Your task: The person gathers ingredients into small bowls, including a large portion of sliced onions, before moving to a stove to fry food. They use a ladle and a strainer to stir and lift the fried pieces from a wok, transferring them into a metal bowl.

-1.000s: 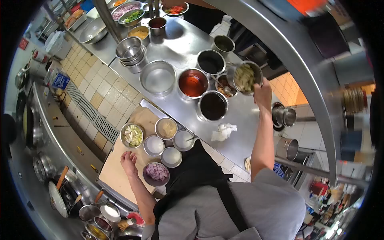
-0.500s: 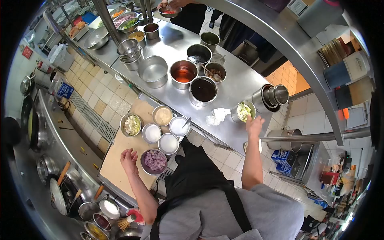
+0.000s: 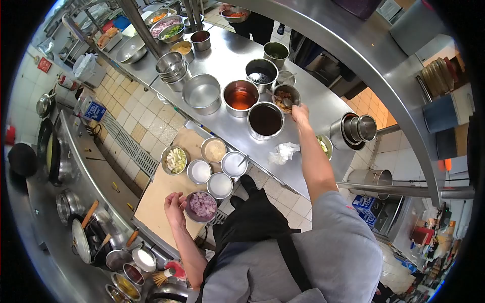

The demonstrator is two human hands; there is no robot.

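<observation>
My right hand (image 3: pixel 301 114) reaches over the steel table and grips the near rim of a metal pot of brown pieces (image 3: pixel 288 96) with a spoon in it. Left of that pot stand a pot of dark liquid (image 3: pixel 265 120) and a pot of red liquid (image 3: pixel 241 96). Over the beige board (image 3: pixel 160 200), my left hand (image 3: pixel 175 204) hangs with curled fingers, just left of a bowl of chopped purple onion (image 3: pixel 202 205). Whether it holds anything is too small to tell. A bowl of pale green pieces (image 3: pixel 175 160) sits farther up the board.
Bowls of white powder (image 3: pixel 220 185) and a tan paste (image 3: pixel 214 150) stand on the board. A crumpled white cloth (image 3: pixel 284 153) lies by the table edge. My right forearm partly covers a bowl of green pieces (image 3: pixel 325 146). Another person's hand holds a bowl (image 3: pixel 236 15) at the top.
My right hand has left the bowl of green pieces and moved up and left to the pot of brown pieces. The view has shifted, and my left hand stays near the onion bowl.
</observation>
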